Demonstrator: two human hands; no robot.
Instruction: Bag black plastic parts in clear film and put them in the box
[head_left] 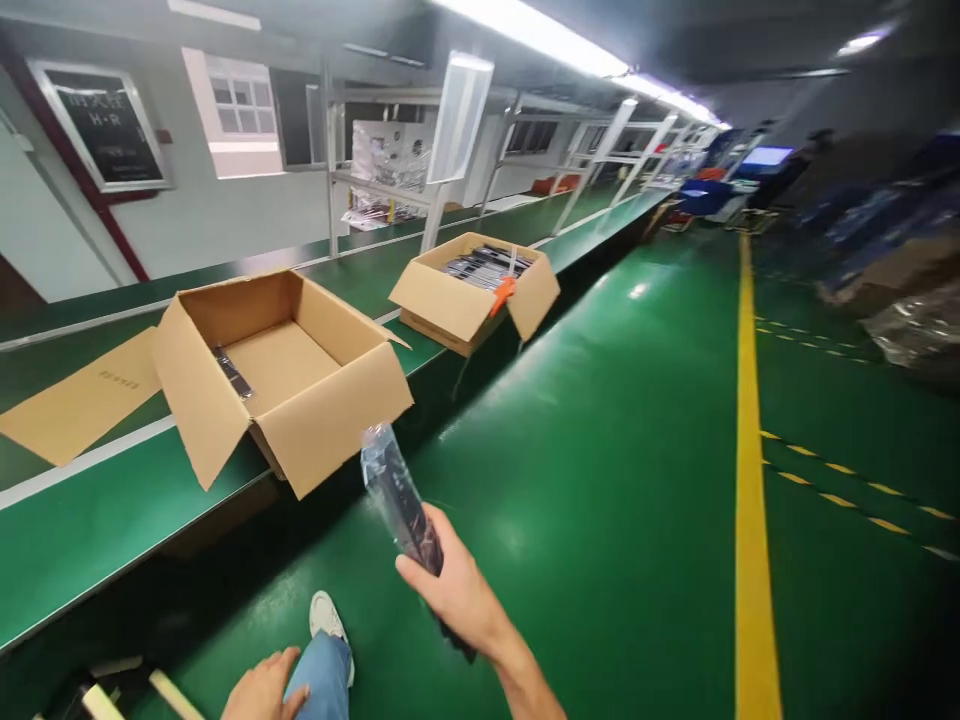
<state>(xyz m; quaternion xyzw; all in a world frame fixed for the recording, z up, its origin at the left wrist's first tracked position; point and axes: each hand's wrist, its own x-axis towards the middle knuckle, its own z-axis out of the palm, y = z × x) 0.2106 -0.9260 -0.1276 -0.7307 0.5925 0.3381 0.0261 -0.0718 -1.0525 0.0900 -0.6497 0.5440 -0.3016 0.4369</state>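
Across the room stretches a glossy green floor [615,480], split by a yellow line [748,450] on the right, with dim, blurred heaps beyond it. Along the left runs a long green surface [97,540], lined with pale metal framing and lit from above by a bright light strip [540,35]; behind it is a white wall with a window [240,95] and a framed dark sign [103,128]. On the surface sits a large cardboard box [337,430], flaps spread outward, one overhanging the near edge. Farther along stands a second, smaller-looking box [442,305], packed with dark, plastic-wrapped pieces [484,265], an orange item [504,292] at its near rim. Left of the large box lies a flat cardboard sheet [82,395]. Below, a leg in blue jeans [326,680] ends in a white shoe [322,612]. The right hand [454,590] is closed firmly around a dark package in clear film [397,495], thumb on the near side, the package tilted with its upper end toward the large box's flap, over the floor. The left hand [262,690], partly cut off by the lower edge, is loosely curved near the leg, thumb apart from the fingers. Smallest, a few dark pieces [234,373] lie inside the large box against its left side.
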